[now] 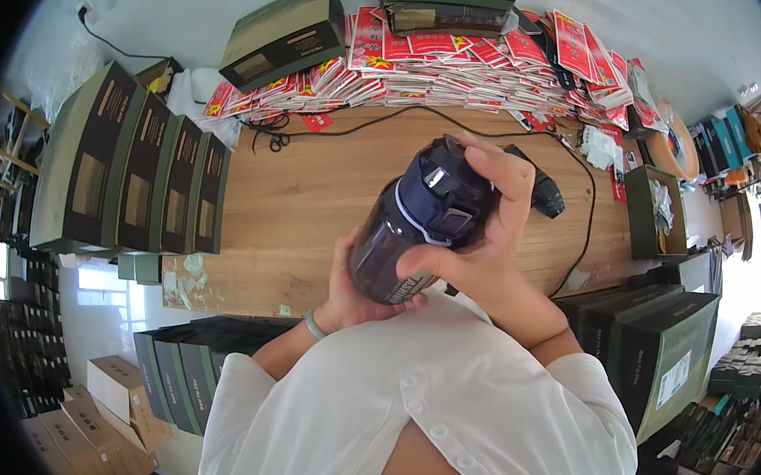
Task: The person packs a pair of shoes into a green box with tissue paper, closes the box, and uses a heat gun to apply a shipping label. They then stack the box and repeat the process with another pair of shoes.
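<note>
A dark blue, see-through water bottle (384, 252) is tilted between my two hands above the wooden table, its blue flip-top lid (439, 187) pointing up and away from me. My left hand (346, 287) grips the lower end of the bottle from the left. Around the lid curls my right hand (488, 260), with its thumb on the near side and its fingers over the far right side. Behind the right hand lies a black object (545, 192) with a ridged end, partly hidden.
On the table (287, 200) rests a black cable (470, 122). Black scissors (276, 140) lie far left. Red-and-white printed cards (439, 74) pile along the wall, with boxes on top. Dark green boxes (132, 187) stand left; an open box (654, 213) sits right.
</note>
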Action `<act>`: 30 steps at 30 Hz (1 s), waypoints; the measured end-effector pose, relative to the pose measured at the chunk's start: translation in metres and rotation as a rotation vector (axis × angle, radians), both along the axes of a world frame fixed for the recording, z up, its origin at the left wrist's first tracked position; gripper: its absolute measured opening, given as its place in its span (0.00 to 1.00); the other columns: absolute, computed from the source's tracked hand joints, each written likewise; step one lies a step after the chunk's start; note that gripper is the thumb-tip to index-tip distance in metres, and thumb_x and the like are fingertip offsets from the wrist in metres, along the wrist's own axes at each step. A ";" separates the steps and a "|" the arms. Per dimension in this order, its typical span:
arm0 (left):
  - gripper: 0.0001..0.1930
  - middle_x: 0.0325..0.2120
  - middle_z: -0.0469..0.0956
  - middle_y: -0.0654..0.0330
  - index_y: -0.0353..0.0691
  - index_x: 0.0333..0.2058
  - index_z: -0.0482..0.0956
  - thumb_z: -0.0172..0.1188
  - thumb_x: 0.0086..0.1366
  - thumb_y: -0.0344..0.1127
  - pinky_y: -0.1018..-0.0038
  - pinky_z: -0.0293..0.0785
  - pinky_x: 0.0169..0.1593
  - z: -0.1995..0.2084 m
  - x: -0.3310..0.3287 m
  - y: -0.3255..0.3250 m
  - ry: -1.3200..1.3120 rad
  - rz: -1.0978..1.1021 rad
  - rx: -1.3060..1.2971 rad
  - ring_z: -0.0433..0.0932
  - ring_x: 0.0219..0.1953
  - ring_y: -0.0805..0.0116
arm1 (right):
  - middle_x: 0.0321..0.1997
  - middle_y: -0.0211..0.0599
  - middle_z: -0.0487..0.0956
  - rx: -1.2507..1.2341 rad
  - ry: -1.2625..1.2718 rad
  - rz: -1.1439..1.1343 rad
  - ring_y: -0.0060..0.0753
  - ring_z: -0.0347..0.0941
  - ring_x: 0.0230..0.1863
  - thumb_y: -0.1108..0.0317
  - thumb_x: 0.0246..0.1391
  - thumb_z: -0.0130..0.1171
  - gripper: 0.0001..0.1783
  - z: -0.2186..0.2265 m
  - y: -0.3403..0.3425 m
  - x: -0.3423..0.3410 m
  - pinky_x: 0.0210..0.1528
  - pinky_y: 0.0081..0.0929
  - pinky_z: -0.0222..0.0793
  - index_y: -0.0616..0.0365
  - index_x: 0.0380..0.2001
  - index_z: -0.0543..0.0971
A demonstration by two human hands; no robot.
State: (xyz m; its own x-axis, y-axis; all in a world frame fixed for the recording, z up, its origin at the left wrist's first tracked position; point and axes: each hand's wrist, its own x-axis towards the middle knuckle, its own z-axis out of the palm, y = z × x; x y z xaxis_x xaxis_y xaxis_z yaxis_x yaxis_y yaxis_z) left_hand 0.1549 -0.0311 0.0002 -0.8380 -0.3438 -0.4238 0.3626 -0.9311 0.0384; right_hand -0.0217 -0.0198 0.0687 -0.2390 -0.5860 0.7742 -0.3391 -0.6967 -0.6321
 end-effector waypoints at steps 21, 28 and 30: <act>0.34 0.54 0.76 0.53 0.43 0.59 0.69 0.46 0.65 0.64 0.52 0.74 0.48 -0.044 -0.084 -0.041 -0.355 0.389 -0.663 0.76 0.52 0.56 | 0.49 0.39 0.78 0.782 -0.038 0.036 0.33 0.77 0.42 0.57 0.48 0.71 0.31 -0.009 -0.023 -0.136 0.39 0.28 0.76 0.54 0.54 0.72; 0.41 0.60 0.69 0.54 0.40 0.66 0.60 0.43 0.68 0.69 0.65 0.65 0.61 -0.110 -0.139 -0.098 -0.564 0.031 -0.853 0.67 0.63 0.63 | 0.47 0.47 0.81 1.064 -0.047 -0.073 0.43 0.81 0.45 0.44 0.39 0.72 0.38 -0.048 -0.060 -0.225 0.43 0.36 0.78 0.51 0.53 0.77; 0.34 0.58 0.71 0.56 0.42 0.65 0.61 0.46 0.71 0.62 0.71 0.69 0.56 -0.111 -0.147 -0.097 -0.875 -0.056 -0.959 0.70 0.58 0.66 | 0.45 0.45 0.81 0.908 0.237 -0.345 0.46 0.79 0.48 0.42 0.40 0.70 0.37 -0.073 -0.066 -0.265 0.51 0.39 0.74 0.52 0.50 0.77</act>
State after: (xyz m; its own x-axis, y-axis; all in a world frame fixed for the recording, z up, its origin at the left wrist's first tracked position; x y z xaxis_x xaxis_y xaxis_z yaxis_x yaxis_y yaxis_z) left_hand 0.0078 -0.1277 -0.1105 -0.4330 -0.7869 -0.4397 -0.1592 -0.4134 0.8965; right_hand -0.2868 -0.0860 -0.0047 -0.4050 -0.9068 0.1169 -0.6178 0.1772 -0.7661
